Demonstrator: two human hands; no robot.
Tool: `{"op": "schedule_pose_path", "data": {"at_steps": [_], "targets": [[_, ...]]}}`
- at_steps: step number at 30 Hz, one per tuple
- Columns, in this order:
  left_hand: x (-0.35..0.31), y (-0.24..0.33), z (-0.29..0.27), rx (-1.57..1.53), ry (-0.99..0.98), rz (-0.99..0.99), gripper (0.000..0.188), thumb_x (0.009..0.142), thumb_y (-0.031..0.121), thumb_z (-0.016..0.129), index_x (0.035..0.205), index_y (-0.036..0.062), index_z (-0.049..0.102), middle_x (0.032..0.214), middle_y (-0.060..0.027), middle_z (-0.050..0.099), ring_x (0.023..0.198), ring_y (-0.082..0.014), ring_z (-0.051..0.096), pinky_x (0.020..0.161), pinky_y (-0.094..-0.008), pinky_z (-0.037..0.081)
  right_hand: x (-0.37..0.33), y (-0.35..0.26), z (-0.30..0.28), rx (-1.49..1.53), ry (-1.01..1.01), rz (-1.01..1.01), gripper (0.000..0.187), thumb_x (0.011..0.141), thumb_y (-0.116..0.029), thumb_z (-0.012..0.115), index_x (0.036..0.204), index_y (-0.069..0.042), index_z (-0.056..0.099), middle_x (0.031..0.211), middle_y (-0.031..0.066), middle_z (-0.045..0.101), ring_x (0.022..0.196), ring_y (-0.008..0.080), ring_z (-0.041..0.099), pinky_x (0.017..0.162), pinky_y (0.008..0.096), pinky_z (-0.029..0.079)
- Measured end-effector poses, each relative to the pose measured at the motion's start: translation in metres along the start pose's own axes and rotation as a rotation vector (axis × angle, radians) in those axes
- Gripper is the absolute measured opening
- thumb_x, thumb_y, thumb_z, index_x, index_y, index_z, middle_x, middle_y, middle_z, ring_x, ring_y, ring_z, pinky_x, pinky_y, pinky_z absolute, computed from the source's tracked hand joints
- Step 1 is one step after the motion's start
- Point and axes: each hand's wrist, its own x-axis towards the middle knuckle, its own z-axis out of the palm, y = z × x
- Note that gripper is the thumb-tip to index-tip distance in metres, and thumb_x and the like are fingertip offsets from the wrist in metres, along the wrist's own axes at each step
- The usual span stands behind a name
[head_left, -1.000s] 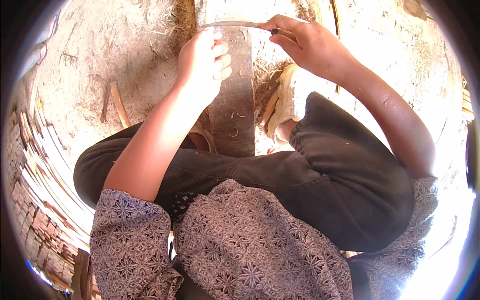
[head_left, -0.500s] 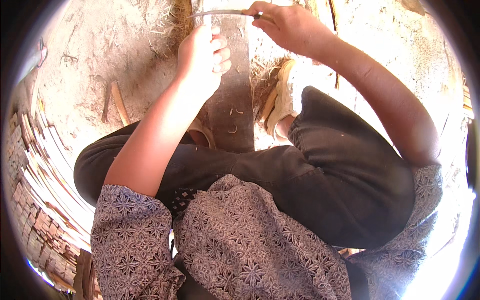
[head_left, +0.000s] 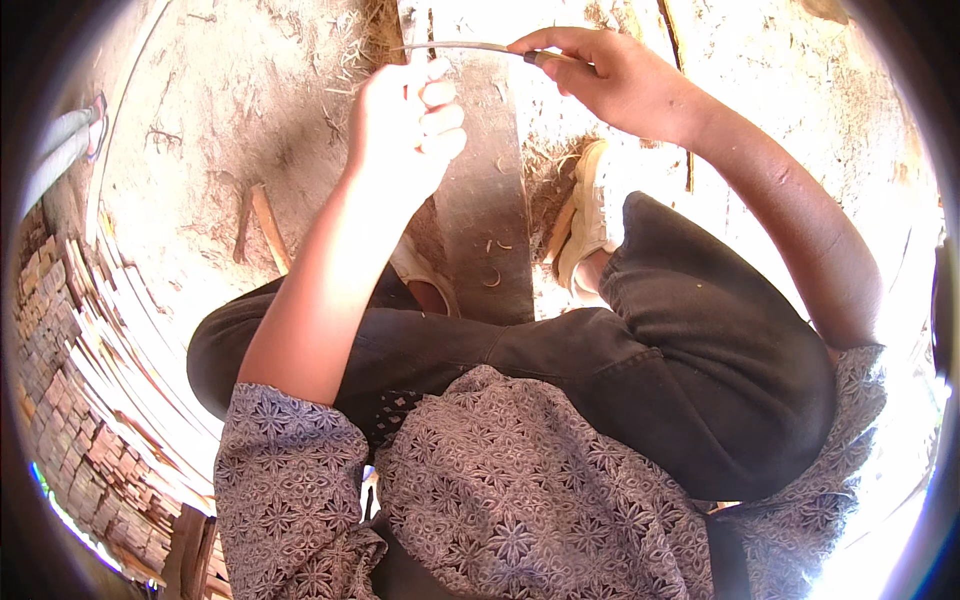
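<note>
At the top of the head view my right hand (head_left: pixel 630 85) grips a knife (head_left: pixel 470 45) by its dark handle. The thin, slightly curved blade points left, its tip just above my left hand (head_left: pixel 405 130). That hand is closed, fingers curled; what it holds is washed out by glare. A narrow dark line runs upward near its fingertips, and I cannot tell whether it belongs to the held thing. Below both hands a dark wooden plank (head_left: pixel 485 215) stretches away between my feet, with a few curled shavings on it.
My light shoes (head_left: pixel 590 215) flank the plank. Short wood pieces (head_left: pixel 268 225) stand on the dusty ground to the left. Farther left lie long split strips (head_left: pixel 135 350) and stacked blocks (head_left: pixel 60 370). Another person's leg (head_left: pixel 65 150) shows at the far left edge.
Both hands and the knife appear slightly lower in the picture, along with the whole scene, as the view has shifted. The blade still lies across just above my left hand.
</note>
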Motion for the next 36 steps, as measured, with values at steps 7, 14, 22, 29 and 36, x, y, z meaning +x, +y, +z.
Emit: {"op": "schedule_pose_path", "data": {"at_steps": [7,14,22,29,36], "targets": [[-0.008,-0.004,0.007,-0.012,0.062,-0.034,0.007,0.096,0.017,0.046,0.098,0.0106,0.046,0.078,-0.0012,0.048,0.053,-0.0112,0.039,0.041,-0.0255,0.03,0.006,-0.02,0.002,-0.03,-0.041,0.137,0.032,0.106,-0.023,0.048,0.131,-0.013,0.063,0.089,0.0166,0.072,0.081,0.0292,0.071,0.081,0.0441,0.054],[-0.028,0.001,0.024,0.192,0.093,0.09,0.026,0.103,0.03,0.051,0.114,0.0063,0.054,0.095,-0.0081,0.062,0.071,-0.0139,0.058,0.052,-0.0247,0.045,0.007,-0.014,0.005,-0.037,-0.017,0.098,0.03,0.105,-0.023,0.049,0.13,-0.015,0.064,0.078,0.0162,0.068,0.076,0.0282,0.069,0.076,0.0445,0.053],[-0.056,0.006,-0.007,1.755,0.046,0.937,0.033,0.092,0.03,0.075,0.114,0.011,0.059,0.074,-0.0049,0.067,0.062,-0.0202,0.066,0.056,-0.0322,0.051,0.013,-0.023,-0.002,-0.056,-0.044,0.14,0.031,0.107,-0.02,0.049,0.135,-0.014,0.061,0.057,0.008,0.048,0.053,0.0151,0.049,0.06,0.0383,0.043],[-0.033,0.013,-0.002,2.029,0.057,1.327,0.018,0.092,0.029,0.073,0.091,0.0125,0.067,0.074,-0.0045,0.064,0.063,-0.0258,0.065,0.055,-0.037,0.051,0.003,-0.017,0.003,-0.118,0.024,0.028,0.028,0.106,-0.021,0.052,0.131,-0.011,0.06,0.076,0.0158,0.069,0.067,0.0237,0.069,0.071,0.0411,0.053],[-0.023,0.01,0.0,1.927,0.009,1.343,0.019,0.09,0.029,0.075,0.086,0.0117,0.069,0.073,-0.0041,0.062,0.061,-0.0257,0.064,0.053,-0.0359,0.05,-0.003,-0.011,0.002,-0.096,0.022,0.036,0.025,0.104,-0.022,0.054,0.127,-0.013,0.061,0.091,0.0155,0.074,0.082,0.0335,0.073,0.078,0.0452,0.057]]}}
